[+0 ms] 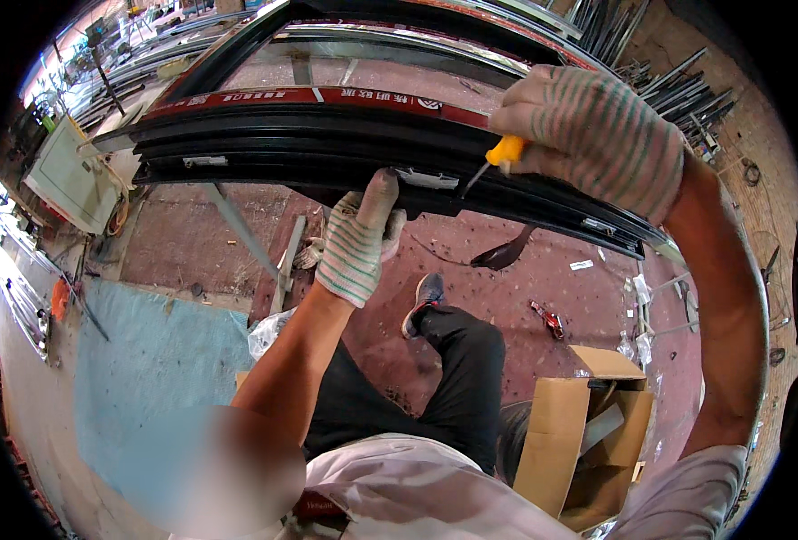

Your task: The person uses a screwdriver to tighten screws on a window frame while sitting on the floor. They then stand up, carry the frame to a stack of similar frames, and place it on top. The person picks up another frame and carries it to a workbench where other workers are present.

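Note:
Across the upper middle lies a black metal window frame (pixel 273 144) with a red printed strip (pixel 237 97) along it. My right hand (pixel 597 135), in a white glove with green stripes, is closed round the yellow handle of a screwdriver (pixel 507 151). Its thin shaft slants down to the frame's near edge, right beside a silver metal fitting (pixel 428 179) set in the groove. My left hand (pixel 360 238), gloved the same way, grips that edge from below, thumb on the face just left of the fitting. Two similar silver fittings (pixel 204 161) sit farther along the groove, one toward each end.
A cardboard box (pixel 552 441) stands open at the lower right. On the reddish floor lie a red tool-like object (pixel 547 319) and a dark piece (pixel 504 252). Metal bars (pixel 610 31) are piled at the upper right. A light-coloured cabinet (pixel 75 175) stands at the left, beyond a blue sheet (pixel 156 360).

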`<state>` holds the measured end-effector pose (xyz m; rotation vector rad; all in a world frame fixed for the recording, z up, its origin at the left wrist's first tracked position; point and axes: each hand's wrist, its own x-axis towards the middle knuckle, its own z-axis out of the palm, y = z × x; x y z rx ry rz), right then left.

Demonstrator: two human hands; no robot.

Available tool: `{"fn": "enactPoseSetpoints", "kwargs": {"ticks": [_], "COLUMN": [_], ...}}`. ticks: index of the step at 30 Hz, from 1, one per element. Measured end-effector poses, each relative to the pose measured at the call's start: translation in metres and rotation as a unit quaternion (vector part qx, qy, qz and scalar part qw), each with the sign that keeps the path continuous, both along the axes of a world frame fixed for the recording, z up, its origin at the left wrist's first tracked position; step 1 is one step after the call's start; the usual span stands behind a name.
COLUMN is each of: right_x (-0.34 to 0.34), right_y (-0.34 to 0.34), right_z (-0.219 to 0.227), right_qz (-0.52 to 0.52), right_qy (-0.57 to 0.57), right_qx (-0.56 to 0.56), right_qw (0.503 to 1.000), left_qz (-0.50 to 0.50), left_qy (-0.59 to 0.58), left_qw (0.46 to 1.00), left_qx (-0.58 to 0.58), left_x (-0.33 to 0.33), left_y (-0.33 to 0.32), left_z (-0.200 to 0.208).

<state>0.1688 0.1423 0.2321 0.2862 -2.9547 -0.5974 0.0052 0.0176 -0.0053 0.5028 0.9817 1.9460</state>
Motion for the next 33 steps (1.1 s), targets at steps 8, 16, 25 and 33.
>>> {"fn": "enactPoseSetpoints", "kwargs": {"ticks": [8, 16, 25, 33], "right_x": [-0.036, -0.001, -0.006, -0.010], "right_y": [-0.031, -0.001, 0.024, -0.003], "right_z": [-0.009, -0.015, -0.016, -0.019], "right_qz": [-0.487, -0.175, 0.032, -0.201], "right_qy": [0.091, 0.129, 0.067, 0.060], "right_qx": [-0.421, -0.280, -0.063, -0.281], "right_qw": [0.760, 0.935, 0.995, 0.937], "left_qz": [-0.023, 0.013, 0.014, -0.016], "left_qy": [0.019, 0.010, 0.071, 0.001], "left_qw": [0.999, 1.000, 0.997, 1.000], "left_qx": [-0.020, -0.023, -0.008, -0.004], "left_x": [-0.005, -0.005, -0.004, -0.008], "left_y": [0.000, -0.002, 0.004, -0.001], "left_z": [-0.002, -0.002, -0.007, -0.005]}}
